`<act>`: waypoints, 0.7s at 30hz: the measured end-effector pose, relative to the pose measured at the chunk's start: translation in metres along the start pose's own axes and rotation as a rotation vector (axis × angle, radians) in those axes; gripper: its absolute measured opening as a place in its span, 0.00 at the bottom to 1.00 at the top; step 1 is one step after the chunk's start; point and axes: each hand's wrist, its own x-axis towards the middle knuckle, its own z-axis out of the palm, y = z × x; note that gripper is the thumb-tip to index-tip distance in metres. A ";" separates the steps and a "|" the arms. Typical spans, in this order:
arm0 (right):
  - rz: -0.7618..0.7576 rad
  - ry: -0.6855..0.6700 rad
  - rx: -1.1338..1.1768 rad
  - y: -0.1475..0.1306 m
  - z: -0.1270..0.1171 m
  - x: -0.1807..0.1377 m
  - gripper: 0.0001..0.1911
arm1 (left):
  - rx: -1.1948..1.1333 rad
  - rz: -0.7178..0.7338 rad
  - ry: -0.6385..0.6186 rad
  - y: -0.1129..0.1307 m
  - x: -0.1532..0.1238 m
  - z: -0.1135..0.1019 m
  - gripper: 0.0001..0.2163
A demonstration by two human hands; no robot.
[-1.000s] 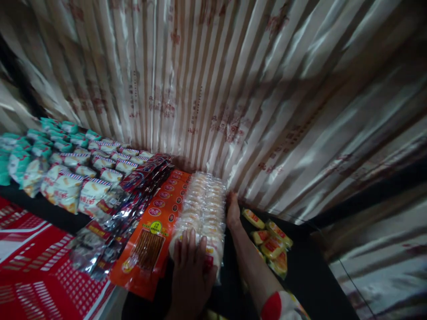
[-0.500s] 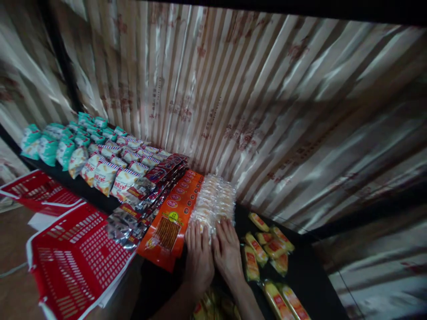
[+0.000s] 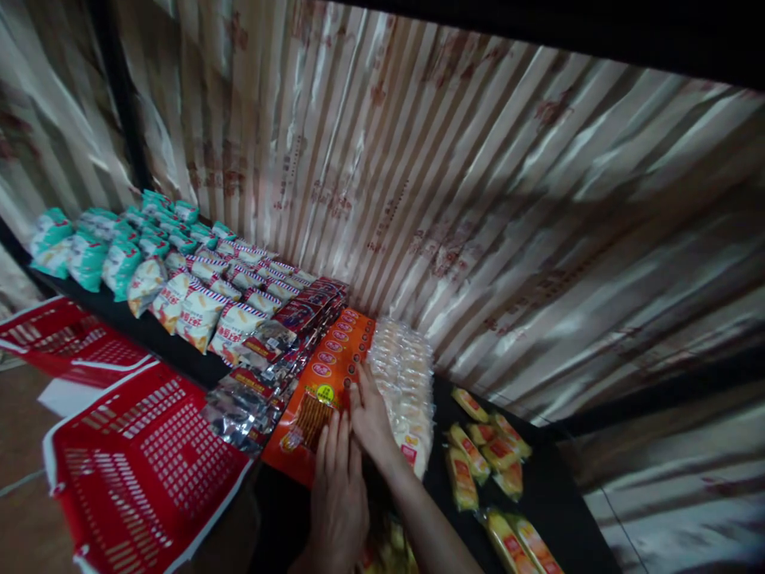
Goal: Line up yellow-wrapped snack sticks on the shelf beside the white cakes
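An orange snack packet (image 3: 326, 351) lies flat on the black shelf. My left hand (image 3: 339, 486) rests with straight fingers on the packet's near right end, over the printed brown sticks. Just right of it, my right hand (image 3: 371, 410) lies along the packet's right edge, fingers stretched out. Touching on that side are rows of clear-wrapped pale snacks (image 3: 403, 383), partly behind my right wrist. To the left, dark red and silver packets (image 3: 280, 359) are stacked in overlapping layers. Both hands are open and grip nothing.
Red baskets (image 3: 155, 470) stand below the shelf's front left edge. White chip bags (image 3: 197, 315) and teal bags (image 3: 89, 259) fill the left. Yellow wrapped cakes (image 3: 463, 478) lie scattered on the right, with more under my forearms. A striped plastic sheet (image 3: 382, 175) hangs behind.
Both hands have shifted left from the clear-wrapped snacks onto the orange packet. The near ends of the clear-wrapped rows are now uncovered. The view has moved slightly.
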 end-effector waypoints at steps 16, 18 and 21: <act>0.289 -0.113 -0.645 0.026 0.080 0.074 0.29 | 0.060 -0.005 -0.223 -0.050 0.023 0.027 0.27; 0.283 -0.113 -0.749 0.025 0.082 0.071 0.28 | 0.070 0.013 -0.245 -0.052 0.021 0.029 0.26; 0.277 -0.081 -0.819 0.025 0.085 0.068 0.28 | 0.106 0.024 -0.250 -0.054 0.022 0.030 0.24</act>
